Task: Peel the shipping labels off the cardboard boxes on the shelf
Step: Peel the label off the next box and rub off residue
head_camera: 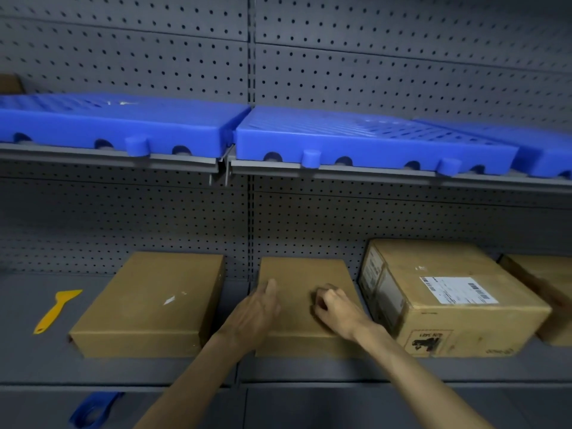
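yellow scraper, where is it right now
In the head view the yellow scraper lies flat on the lower shelf at far left, just left of the leftmost box and away from both hands.

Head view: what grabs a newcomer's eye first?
The bright blue pallets lining the upper shelf stand out against the grey pegboard. Below, both hands rest on the middle box: left hand flat, right hand curled as if picking at its top. On the box to the right a white label is still stuck on, and a yellow scraper lies far left.
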`<state>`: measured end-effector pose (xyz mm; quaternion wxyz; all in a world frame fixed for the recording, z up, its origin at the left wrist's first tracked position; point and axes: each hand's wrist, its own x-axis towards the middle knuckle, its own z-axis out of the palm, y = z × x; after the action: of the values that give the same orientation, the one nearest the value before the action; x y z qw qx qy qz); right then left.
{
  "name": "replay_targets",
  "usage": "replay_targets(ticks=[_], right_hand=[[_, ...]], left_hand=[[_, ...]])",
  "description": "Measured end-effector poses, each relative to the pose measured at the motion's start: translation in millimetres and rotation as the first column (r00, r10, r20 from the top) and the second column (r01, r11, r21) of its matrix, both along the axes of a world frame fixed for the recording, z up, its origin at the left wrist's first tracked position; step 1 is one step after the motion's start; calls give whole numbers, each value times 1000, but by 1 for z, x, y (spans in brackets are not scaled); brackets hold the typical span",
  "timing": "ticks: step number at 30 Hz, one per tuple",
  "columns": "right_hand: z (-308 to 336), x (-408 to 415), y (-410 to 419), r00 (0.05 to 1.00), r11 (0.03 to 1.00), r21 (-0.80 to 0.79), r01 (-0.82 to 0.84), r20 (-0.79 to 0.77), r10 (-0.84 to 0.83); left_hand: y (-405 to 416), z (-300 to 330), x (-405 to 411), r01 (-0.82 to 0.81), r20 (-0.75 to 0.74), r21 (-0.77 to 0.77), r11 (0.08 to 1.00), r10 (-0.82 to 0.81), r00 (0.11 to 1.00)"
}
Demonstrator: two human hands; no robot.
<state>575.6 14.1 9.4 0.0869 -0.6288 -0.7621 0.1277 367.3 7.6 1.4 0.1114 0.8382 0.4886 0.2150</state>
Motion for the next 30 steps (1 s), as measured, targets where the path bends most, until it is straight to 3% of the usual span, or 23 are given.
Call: replay_targets(ticks=[4,9,13,18,30], right_hand=[[8,1,-15,998,987,154,-36,65,26],[25,25,-35,989,950,311,-10,145,-38],[38,56,-55,979,884,461,80,129,-155],[57,107,-85,943,820,553,149,169,-285],[108,306,-200,796,636,656,406,88,-598]], left_hand=[[2,5,8,-49,66,-64,997,53,996],[5,20,33,-34,110,-37,999,38,993],[0,39,68,22,-27,152,988,-18,999],[-14,57,117,156,-170,457,876,-87,982],[-57,122,343,419,-125,490,765,-414,902]])
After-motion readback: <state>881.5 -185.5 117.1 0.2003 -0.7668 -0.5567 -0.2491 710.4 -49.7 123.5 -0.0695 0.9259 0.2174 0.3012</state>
